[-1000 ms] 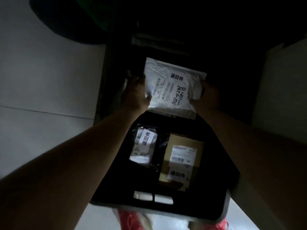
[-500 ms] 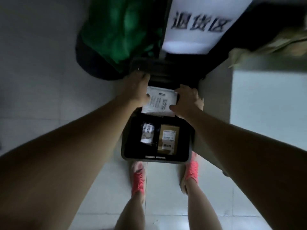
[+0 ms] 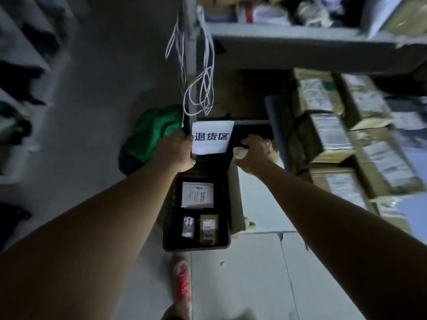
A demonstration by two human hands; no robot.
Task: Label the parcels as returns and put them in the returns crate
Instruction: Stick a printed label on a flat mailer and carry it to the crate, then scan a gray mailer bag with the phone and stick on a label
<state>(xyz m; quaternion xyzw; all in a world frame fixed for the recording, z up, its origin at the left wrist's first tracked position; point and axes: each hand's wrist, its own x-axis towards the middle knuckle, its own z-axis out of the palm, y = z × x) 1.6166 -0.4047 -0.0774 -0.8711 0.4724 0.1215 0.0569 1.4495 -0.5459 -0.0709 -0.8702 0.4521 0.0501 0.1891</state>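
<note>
A black returns crate (image 3: 196,247) stands on the floor below me. Three labelled parcels lie in it: a white mailer (image 3: 197,195) at the far end, a small dark bag (image 3: 188,227) near left and a brown box (image 3: 208,229) near right. A white sign with black characters (image 3: 211,137) stands upright behind the crate. My left hand (image 3: 176,151) hovers at the sign's left edge and my right hand (image 3: 256,153) to its right. Both are above the crate's far end with loosely curled fingers that hold nothing.
A green bag (image 3: 154,132) lies left of the sign. Stacked cardboard boxes (image 3: 328,135) fill the right side under a grey shelf (image 3: 277,35). White cords (image 3: 201,88) hang from the shelf post above the sign. My red shoe (image 3: 182,282) is on the pale tiled floor.
Both hands have let go of the white mailer, which now lies in the crate. My head has risen, so the crate looks smaller and the shelves have come into view.
</note>
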